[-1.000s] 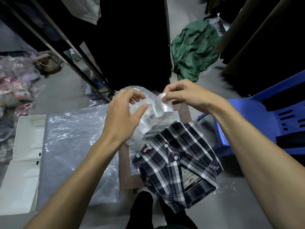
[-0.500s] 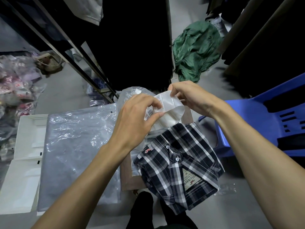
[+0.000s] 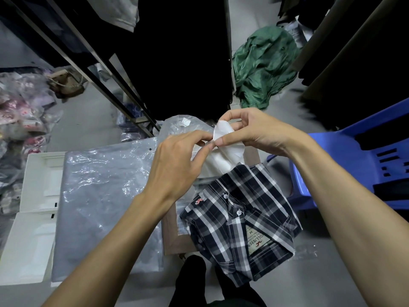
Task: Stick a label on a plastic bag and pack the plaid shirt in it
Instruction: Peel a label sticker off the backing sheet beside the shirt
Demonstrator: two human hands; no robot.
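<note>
A folded navy-and-white plaid shirt (image 3: 241, 224) lies on a small brown board in front of me, its neck label facing up. Above its far edge both my hands meet on a white label sheet (image 3: 225, 149). My left hand (image 3: 177, 167) pinches the sheet's near edge between thumb and fingers. My right hand (image 3: 254, 131) pinches its top corner, which curls upward. A crumpled clear plastic bag (image 3: 181, 127) sits just behind my left hand, partly hidden by it.
A stack of flat clear bags (image 3: 104, 200) lies to the left, beside white trays (image 3: 33, 218). A blue plastic chair (image 3: 354, 165) stands at right. A green garment (image 3: 265, 65) lies on the floor behind. A metal rack (image 3: 99, 63) slants at upper left.
My hands have come closer together over the label sheet. The sheet's top corner has curled up under my right fingers, and its printed side no longer shows. The shirt has not moved.
</note>
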